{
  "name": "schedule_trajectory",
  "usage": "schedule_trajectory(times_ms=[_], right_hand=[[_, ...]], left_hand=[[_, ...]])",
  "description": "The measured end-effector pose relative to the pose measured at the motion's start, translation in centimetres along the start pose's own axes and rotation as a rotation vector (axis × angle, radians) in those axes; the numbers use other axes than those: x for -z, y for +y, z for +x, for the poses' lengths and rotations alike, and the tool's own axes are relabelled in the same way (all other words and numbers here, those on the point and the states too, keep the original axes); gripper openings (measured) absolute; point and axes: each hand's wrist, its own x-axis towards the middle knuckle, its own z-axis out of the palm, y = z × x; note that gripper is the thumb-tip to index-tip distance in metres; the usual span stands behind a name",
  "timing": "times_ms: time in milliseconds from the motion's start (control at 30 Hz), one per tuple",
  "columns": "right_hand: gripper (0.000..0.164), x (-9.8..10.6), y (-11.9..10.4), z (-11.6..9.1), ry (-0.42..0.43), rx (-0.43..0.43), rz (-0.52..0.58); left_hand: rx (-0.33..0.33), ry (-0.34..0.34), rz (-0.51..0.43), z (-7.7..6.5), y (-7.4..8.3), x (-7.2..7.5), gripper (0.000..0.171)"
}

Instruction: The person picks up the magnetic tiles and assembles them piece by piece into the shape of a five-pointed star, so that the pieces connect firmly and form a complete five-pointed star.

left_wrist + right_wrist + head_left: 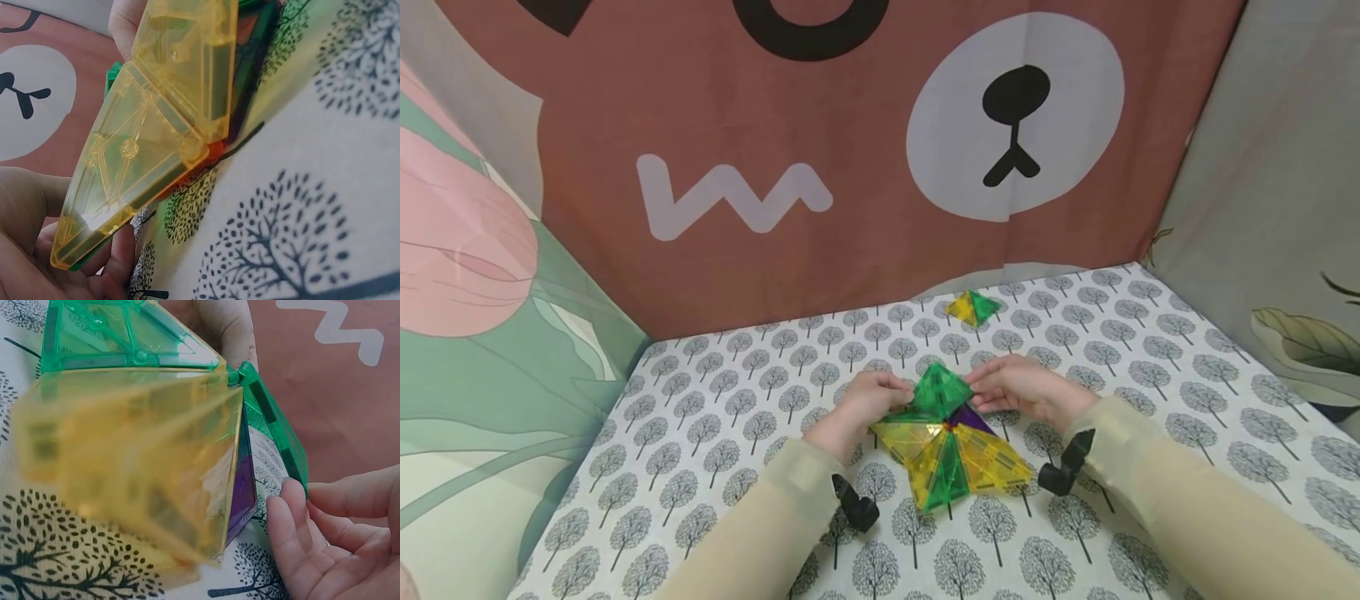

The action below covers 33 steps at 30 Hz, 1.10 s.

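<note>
Several translucent magnetic tiles, mostly triangular, fan out as a joined star-like build in the middle of the cloth. Yellow tiles (996, 458), a green front tile (947, 479) and a purple tile (977, 419) meet near its centre. At the far side a green tile (942, 390) stands raised. My left hand (867, 406) pinches its left corner, close behind a yellow tile (134, 153). From the other side, my right hand (1026, 388) pinches the same green tile (275, 422) between thumb and fingers at its edge.
A small yellow and green tile piece (972, 308) lies near the back edge. The tree-print cloth (715, 500) covers the surface. A brown curtain (850, 258) with a bear face hangs behind it, with more printed curtains at both sides.
</note>
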Motion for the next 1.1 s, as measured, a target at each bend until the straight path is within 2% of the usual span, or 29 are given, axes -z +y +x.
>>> schedule_trajectory(times_ms=[267,500,700,900,1100], right_hand=[[0.029,0.05,0.22,0.21,0.003,-0.005,0.003],[0.027,-0.06,0.29,0.32,0.012,-0.013,-0.01],[0.027,-0.16,0.36,0.49,0.034,-0.024,-0.03],[0.03,-0.57,0.12,0.45,0.057,-0.015,-0.111],[0.029,-0.77,0.05,0.19,0.052,0.018,-0.182]], left_hand=[[-0.044,0.007,0.06,0.05,-0.11,-0.03,0.006],[-0.033,0.002,0.061,0.08,0.0,-0.03,0.005],[-0.032,0.021,0.101,0.05,0.05,0.0,0.006],[-0.001,0.026,0.107,-0.12,0.16,0.1,0.009],[-0.001,0.016,0.107,-0.33,0.2,0.23,0.011]])
